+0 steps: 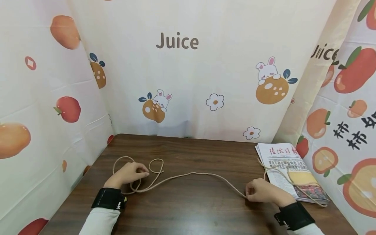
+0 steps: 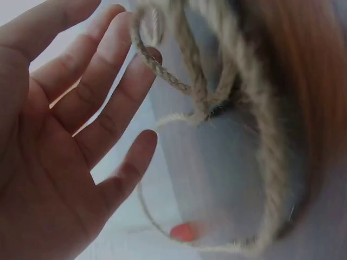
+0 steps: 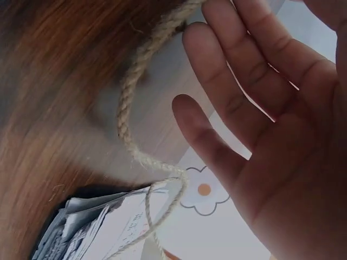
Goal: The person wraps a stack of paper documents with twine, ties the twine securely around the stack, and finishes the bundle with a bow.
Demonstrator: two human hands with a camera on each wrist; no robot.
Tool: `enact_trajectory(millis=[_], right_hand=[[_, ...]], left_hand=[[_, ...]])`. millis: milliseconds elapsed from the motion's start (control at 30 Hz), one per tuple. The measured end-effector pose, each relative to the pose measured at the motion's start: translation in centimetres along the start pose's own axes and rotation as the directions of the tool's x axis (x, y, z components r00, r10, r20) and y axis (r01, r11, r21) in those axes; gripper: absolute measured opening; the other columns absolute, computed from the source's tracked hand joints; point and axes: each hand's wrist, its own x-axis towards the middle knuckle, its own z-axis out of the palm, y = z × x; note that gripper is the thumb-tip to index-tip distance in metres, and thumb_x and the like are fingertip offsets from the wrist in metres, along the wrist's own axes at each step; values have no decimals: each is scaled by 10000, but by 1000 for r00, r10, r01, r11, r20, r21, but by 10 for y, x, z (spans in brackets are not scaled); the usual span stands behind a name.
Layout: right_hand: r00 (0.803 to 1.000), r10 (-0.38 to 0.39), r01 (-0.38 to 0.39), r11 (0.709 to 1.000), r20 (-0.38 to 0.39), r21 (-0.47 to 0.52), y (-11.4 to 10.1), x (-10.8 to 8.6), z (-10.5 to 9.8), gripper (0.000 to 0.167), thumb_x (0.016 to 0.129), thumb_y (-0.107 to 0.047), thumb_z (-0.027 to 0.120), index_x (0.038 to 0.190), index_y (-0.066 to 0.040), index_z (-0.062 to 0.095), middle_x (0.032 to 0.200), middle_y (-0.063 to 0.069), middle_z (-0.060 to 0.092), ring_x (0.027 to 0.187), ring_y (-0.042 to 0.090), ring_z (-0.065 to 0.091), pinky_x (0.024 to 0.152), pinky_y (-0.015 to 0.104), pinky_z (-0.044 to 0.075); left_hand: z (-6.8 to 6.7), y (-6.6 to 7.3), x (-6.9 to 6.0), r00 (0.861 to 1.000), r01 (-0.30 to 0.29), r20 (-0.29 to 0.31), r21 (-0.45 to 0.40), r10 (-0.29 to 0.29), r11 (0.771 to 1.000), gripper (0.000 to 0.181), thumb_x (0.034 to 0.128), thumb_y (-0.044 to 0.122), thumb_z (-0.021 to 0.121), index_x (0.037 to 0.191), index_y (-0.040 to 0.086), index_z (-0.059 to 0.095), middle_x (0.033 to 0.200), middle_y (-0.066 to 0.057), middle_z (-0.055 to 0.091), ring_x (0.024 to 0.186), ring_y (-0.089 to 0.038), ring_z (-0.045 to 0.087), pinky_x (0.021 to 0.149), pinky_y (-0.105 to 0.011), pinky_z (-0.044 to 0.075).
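Observation:
A long beige rope (image 1: pixel 192 173) winds across the table, with loops at the left and a loose end beside them. My left hand (image 1: pixel 131 173) is over the left loops, fingers relaxed and slightly bent; in the left wrist view the fingers of the left hand (image 2: pixel 81 108) are spread apart beside the rope (image 2: pixel 268 146). Low at the right, my right hand (image 1: pixel 262 191) pinches the rope near the tabletop. In the right wrist view the rope (image 3: pixel 126 103) runs up to the fingertips of the right hand (image 3: pixel 260 92); the pinch itself is out of frame.
A stack of folded newspapers (image 1: pixel 273 151) lies at the table's right side, with part of the rope across it. The brown wooden table (image 1: pixel 188 215) is bordered by a printed curtain (image 1: pixel 188 71) at the back and both sides.

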Motion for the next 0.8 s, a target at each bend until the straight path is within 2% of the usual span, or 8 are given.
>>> enact_trajectory(millis=[133,267,433,533,633,700,800], right_hand=[[1000,13,-13,1000,3,2,2,-1,2,179,817,-135,739,735,-264,646,664,-185,550,616,-9,496,572,248,423],[1000,25,-25,1000,5,0,1,0,3,179,807,-138,743,724,-262,644,658,-177,548,604,-3,493,553,248,426],[999,49,-49,999,11,-7,0,0,4,177,819,-152,748,726,-261,645,663,-164,547,602,8,486,552,255,423],[999,37,-37,999,7,-13,-1,-1,5,176,816,-150,750,720,-255,645,657,-167,544,603,3,484,555,253,421],[1000,22,-22,1000,-1,-17,-1,-2,6,179,805,-141,748,711,-251,643,645,-175,539,598,-5,480,555,246,416],[1000,20,-20,1000,-2,-19,-1,-3,6,179,803,-139,745,710,-252,642,644,-178,536,594,-8,476,552,244,413],[1000,27,-27,999,-2,-21,-1,-3,5,183,805,-140,739,710,-258,637,640,-183,532,587,-7,468,547,241,406]], left_hand=[[12,7,6,1000,12,27,2,-12,1000,207,929,348,728,871,150,713,706,67,595,586,-109,500,560,-308,426],[23,13,9,997,40,67,28,-41,999,282,858,430,784,795,177,675,671,74,573,577,-110,514,560,-317,433],[27,13,8,995,34,88,54,-39,998,183,852,266,790,754,178,662,643,79,541,563,-96,493,565,-308,420],[21,10,7,999,26,41,42,-28,999,88,887,170,718,811,162,674,656,74,523,573,-92,475,572,-298,409],[6,5,2,998,35,-60,-13,-36,999,79,968,181,637,951,109,663,691,42,554,588,-122,505,566,-313,426],[-6,5,-2,990,47,-132,-91,-59,995,170,1024,220,585,1063,59,623,748,10,626,628,-152,569,599,-337,468],[-24,5,-10,970,83,-209,-181,-120,980,277,1067,297,520,1142,33,553,877,-74,726,741,-234,686,711,-421,534]])
